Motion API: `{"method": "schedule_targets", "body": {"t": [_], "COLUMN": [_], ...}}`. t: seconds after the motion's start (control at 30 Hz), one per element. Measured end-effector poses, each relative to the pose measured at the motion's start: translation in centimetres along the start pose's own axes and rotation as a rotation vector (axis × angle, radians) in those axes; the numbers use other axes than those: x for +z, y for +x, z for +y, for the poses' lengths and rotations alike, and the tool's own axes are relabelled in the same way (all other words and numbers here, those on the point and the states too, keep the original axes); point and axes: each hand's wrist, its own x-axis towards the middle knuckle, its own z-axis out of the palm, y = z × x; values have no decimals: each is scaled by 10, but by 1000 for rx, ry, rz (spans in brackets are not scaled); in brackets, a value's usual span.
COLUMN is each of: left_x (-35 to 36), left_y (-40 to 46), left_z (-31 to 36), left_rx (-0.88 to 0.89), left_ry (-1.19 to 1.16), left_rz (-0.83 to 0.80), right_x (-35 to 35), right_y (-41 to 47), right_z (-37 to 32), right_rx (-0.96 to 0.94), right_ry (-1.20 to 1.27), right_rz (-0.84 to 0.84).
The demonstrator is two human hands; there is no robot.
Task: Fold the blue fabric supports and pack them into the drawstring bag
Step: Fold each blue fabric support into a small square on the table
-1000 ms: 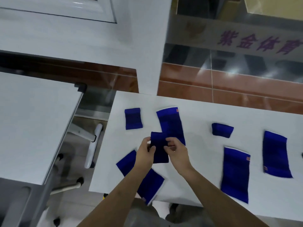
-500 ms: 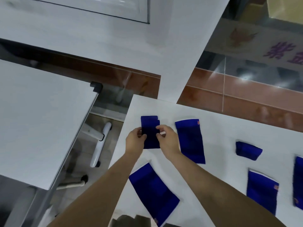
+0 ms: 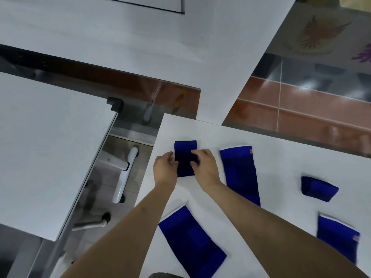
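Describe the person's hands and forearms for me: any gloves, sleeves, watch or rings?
Both hands are bare: no gloves on the left hand or the right hand. Both forearms are uncovered up to the bottom edge of the picture, so no sleeves show. No watch, band or bracelet is visible at either wrist, and no ring stands out on the fingers, though the picture is soft.

I see my left hand (image 3: pixel 165 170) and right hand (image 3: pixel 204 167) pinching a folded blue support (image 3: pixel 185 164) over another folded one (image 3: pixel 185 145) on the white table (image 3: pixel 281 157).
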Motion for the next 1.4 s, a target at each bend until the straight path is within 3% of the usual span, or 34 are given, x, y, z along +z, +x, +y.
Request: {"method": "schedule_targets", "body": {"t": [0.13, 0.5, 0.6, 0.77, 0.87, 1.13, 1.27, 1.4], "left_x": [6, 8, 8, 0, -5, -13, -15, -8], "left_y": [-4, -18, -23, -31, -34, -39, -47, -58], "left_z": [-2, 2, 0, 5, 11, 24, -3, -32], "left_rx": [21, -87, -92, -32, 53, 309, 446, 371], "left_ry": [93, -91, -180, -364, -413, -163, -60, 14], "left_rz": [-13, -116, -196, -310, -326, -100, -177, -251], "right_x": [1, -16, -22, -43, -52, -72, -66, -51], "right_y": [-5, -23, -30, -28, -21, -35, -58, -77], "right_z": [3, 16, 20, 19, 21, 7, 28, 52], "right_rx": [0, 34, 113, 336, 381, 47, -121, -125], "right_ry": [-33, 39, 140, 551, 625, 542, 367, 254], "right_rz": [-47, -55, -67, -60, -67, -13, -35, -69]}}
